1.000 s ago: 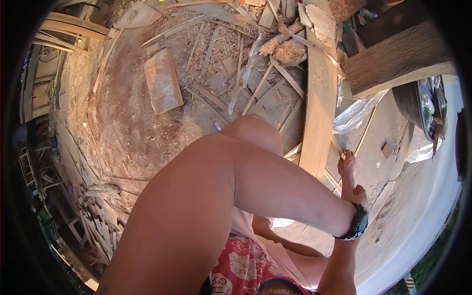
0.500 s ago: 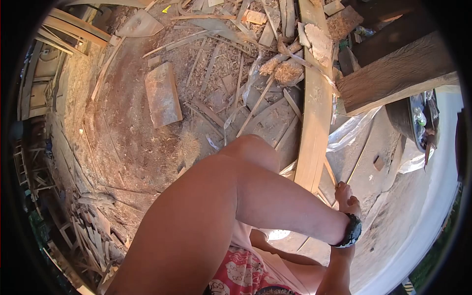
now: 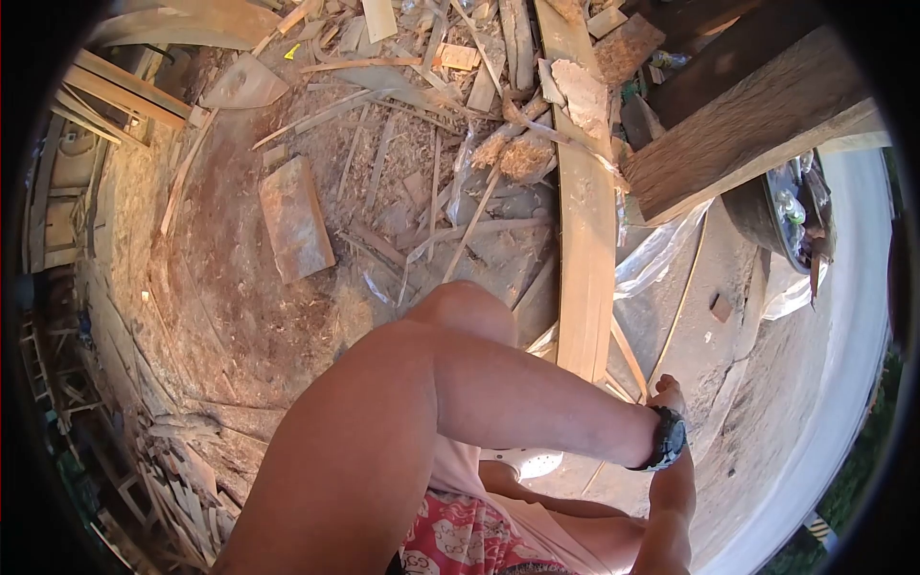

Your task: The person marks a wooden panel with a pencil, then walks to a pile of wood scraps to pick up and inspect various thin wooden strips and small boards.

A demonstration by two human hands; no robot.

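My right hand (image 3: 668,391) reaches forward at the lower right, with a black watch (image 3: 668,437) on its wrist. Its fingers look drawn in, and I cannot tell whether they hold anything. It hovers just right of the near end of a long pale plank (image 3: 583,259) that lies on the littered ground. A big bare limb (image 3: 460,374), seemingly my left arm bent at the elbow, crosses the middle. Its far end disappears behind my right wrist, so my left hand is hidden.
Wood strips, shavings and offcuts (image 3: 431,144) cover the ground ahead. A flat board (image 3: 292,220) lies to the left, and clear plastic sheet (image 3: 656,254) beside the plank. A thick beam (image 3: 747,125) and a tub of rubbish (image 3: 791,216) stand at right. Stacked scraps (image 3: 182,460) lie lower left.
The view has tilted so the ground slides down and left. My right hand has pulled back from the plank's end and its fingers have drawn in.
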